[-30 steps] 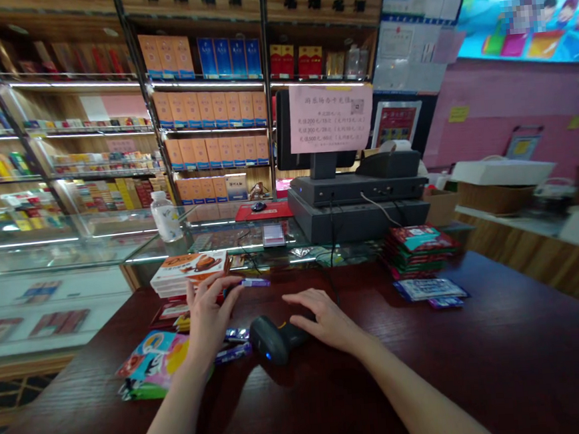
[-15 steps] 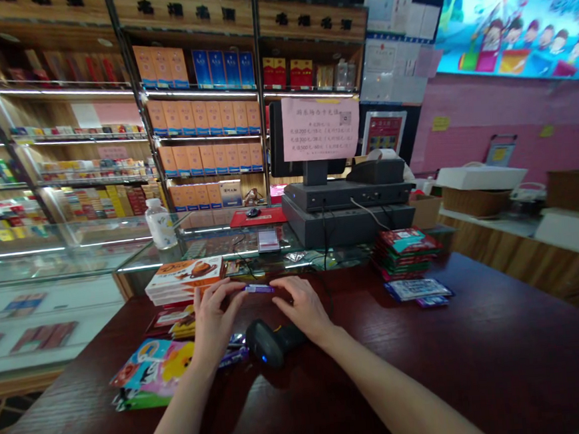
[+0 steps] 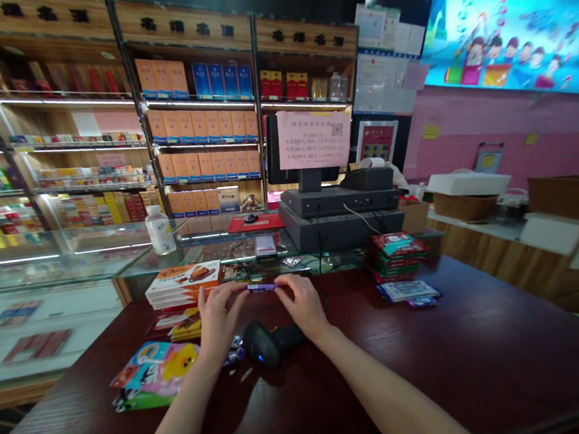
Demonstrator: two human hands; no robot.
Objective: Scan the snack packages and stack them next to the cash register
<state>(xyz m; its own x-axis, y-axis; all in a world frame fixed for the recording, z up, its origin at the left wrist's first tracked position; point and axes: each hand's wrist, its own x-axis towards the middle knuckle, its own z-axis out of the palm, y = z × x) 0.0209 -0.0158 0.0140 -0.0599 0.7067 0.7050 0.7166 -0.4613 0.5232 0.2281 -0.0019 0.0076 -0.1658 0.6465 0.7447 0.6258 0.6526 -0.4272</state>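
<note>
My left hand (image 3: 218, 317) and my right hand (image 3: 302, 304) pinch the two ends of a small purple wrapped bar (image 3: 261, 287), held level just above the dark wooden counter (image 3: 481, 356). Below and between the hands lies a black barcode scanner (image 3: 268, 342) with a blue light. More small purple wrappers (image 3: 234, 348) lie beside my left wrist. A stack of orange-and-white boxes (image 3: 184, 283) sits just left of my left hand.
Colourful flat packets (image 3: 154, 373) lie at the counter's left. Red-and-teal packets (image 3: 395, 254) are stacked at the right, with blue ones (image 3: 408, 291) in front. A till with monitor (image 3: 336, 206) stands behind on a glass case (image 3: 72, 254), beside a water bottle (image 3: 159, 230). Shelves of boxes fill the back wall.
My right hand left the scanner and moved forward to take the free end of the purple bar, which my left hand held alone before. The view drifted slightly.
</note>
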